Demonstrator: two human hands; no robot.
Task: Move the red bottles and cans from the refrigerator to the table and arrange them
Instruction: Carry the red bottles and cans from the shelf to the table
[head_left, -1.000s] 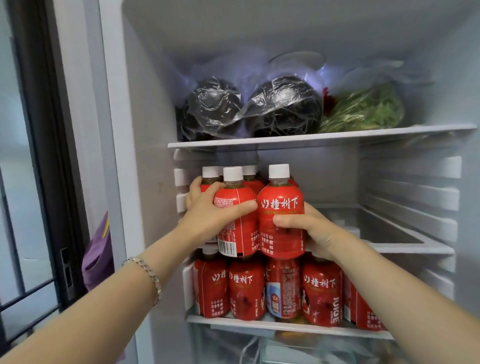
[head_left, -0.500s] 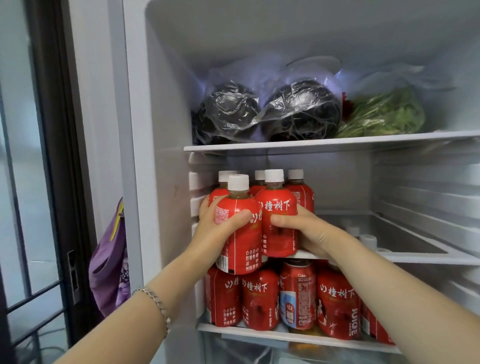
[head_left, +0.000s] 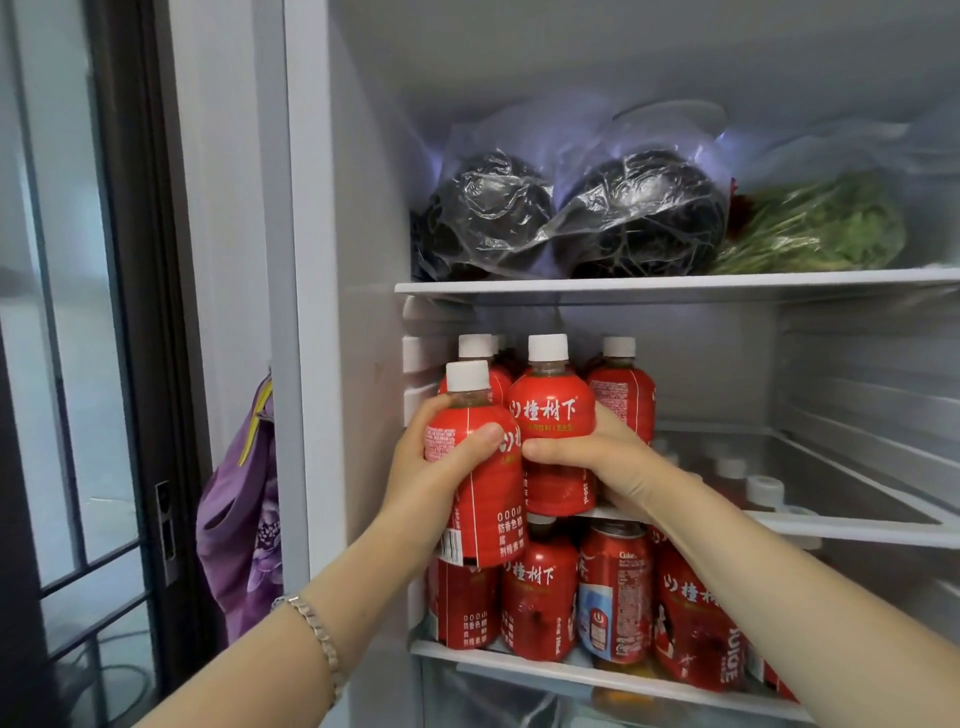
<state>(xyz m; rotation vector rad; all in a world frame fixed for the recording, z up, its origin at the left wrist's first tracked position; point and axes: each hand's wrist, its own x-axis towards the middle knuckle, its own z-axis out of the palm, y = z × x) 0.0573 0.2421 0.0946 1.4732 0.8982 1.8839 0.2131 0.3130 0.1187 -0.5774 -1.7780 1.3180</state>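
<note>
Holding one red bottle in each grip, you are taking two per trip, likely to cut walks to the desk. Your left hand wraps a bottle already clear of the middle shelf; your right hand clenches another bottle at the shelf's front edge. More bottles and a can wait below.

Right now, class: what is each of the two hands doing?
Left hand: closed around a red bottle.
Right hand: closed around the neighbouring red bottle with the white cap.
</note>
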